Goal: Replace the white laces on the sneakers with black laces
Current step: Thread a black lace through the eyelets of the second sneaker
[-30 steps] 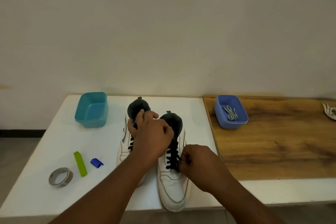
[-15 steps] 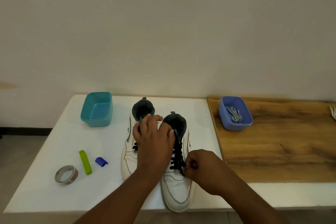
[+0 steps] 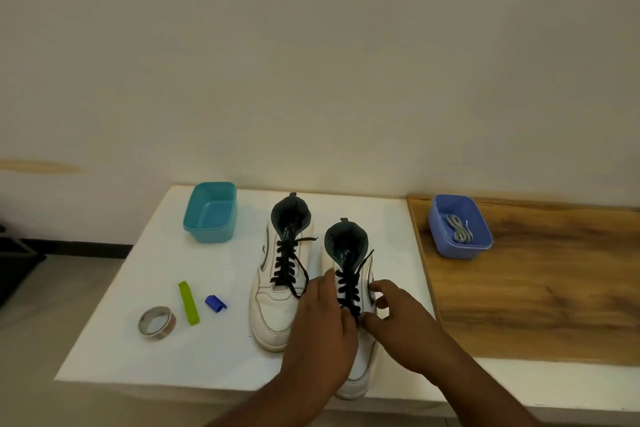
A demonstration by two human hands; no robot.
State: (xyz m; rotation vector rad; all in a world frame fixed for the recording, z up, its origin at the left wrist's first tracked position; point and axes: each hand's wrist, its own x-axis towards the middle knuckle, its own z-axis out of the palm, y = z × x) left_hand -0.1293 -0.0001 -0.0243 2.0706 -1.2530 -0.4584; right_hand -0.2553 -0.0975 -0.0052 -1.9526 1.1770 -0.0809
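Observation:
Two white high-top sneakers stand side by side on the white table (image 3: 114,354), toes toward me. Both carry black laces. The left sneaker (image 3: 273,319) stands free, and its lace ends (image 3: 301,274) hang loose. My left hand (image 3: 322,333) rests with straight fingers on the near left side of the right sneaker (image 3: 348,243). My right hand (image 3: 398,319) is at that shoe's right side, fingers loosely curled, its thumb touching beside the lowest black lace (image 3: 349,291). The index finger and thumb are apart.
A teal tub (image 3: 211,211) stands at the back left. A blue tub (image 3: 460,225) with a pale lace (image 3: 459,232) sits on the wooden board (image 3: 536,288) to the right. A tape roll (image 3: 156,322), green clip (image 3: 188,302) and blue clip (image 3: 215,302) lie left.
My left hand has come down from the sneakers' collars to the lower part of the right sneaker. My right hand has loosened its pinch on the lace.

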